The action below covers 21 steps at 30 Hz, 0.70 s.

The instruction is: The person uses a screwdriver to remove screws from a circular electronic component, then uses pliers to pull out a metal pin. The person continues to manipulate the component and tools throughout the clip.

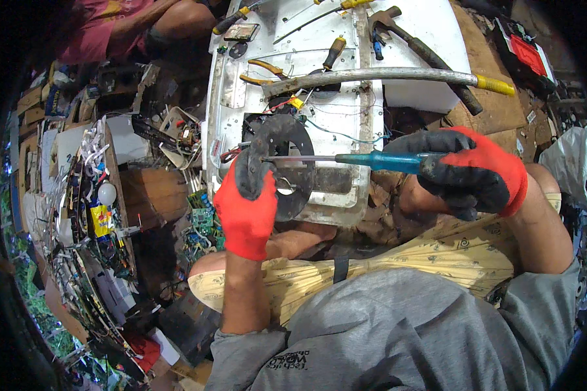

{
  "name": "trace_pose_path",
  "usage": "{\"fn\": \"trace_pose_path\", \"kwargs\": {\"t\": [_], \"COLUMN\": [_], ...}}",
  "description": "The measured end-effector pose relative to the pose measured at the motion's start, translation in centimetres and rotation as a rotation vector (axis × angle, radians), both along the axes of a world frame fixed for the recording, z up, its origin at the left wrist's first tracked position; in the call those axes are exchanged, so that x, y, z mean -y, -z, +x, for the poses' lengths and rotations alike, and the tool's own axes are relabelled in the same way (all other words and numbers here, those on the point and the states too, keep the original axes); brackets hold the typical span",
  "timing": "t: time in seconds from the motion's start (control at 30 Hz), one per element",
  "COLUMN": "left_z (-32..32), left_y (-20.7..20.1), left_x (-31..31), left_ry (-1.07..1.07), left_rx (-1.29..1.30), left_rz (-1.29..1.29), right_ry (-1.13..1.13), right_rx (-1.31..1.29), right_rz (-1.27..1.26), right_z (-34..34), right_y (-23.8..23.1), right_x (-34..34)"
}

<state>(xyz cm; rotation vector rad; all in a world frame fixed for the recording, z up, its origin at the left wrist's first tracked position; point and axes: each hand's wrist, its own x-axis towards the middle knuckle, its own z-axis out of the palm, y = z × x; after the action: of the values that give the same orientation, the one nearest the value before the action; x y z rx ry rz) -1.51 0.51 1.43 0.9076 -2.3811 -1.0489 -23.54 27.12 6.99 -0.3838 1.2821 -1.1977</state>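
Left hand (pixel 248 205) grips flat black ring (pixel 299 135); right hand (pixel 479 173) clasps teal-handled steel screwdriver (pixel 379 161), tip at ring's left; job seems unfinished.

Two gloves (pixel 251 212), one black ring (pixel 305 181), one teal screwdriver (pixel 386 161), one hammer (pixel 430 55)

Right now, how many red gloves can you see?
2. One glove is on the left hand, which holds the black ring; the second glove is on the right hand, gripping the teal screwdriver. More could be hidden.
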Motion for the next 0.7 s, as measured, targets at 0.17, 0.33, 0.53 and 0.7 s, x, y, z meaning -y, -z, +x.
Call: {"fn": "trace_pose_path", "kwargs": {"t": [0.17, 0.33, 0.53, 0.7], "left_z": [0.1, 0.1, -0.4, -0.3], "left_y": [-0.4, -0.3, -0.1, -0.4], "left_x": [-0.4, -0.4, -0.7, -0.7], "left_ry": [0.049, 0.089, 0.116, 0.098], "left_rx": [0.028, 0.001, 0.003, 0.018], "left_rz": [-0.046, -0.127, -0.25, -0.192], "right_ry": [-0.084, 0.273, -0.025, -0.114], "right_rx": [-0.186, -0.301, -1.084, -1.107], "right_rz": [0.009, -0.052, -0.316, -0.405], "right_z": [-1.1, 1.6, 0.9, -0.2], "right_y": [0.2, 2.1, 2.7, 2.2], "right_x": [-0.5, -2.3, -2.4, -0.7]}}
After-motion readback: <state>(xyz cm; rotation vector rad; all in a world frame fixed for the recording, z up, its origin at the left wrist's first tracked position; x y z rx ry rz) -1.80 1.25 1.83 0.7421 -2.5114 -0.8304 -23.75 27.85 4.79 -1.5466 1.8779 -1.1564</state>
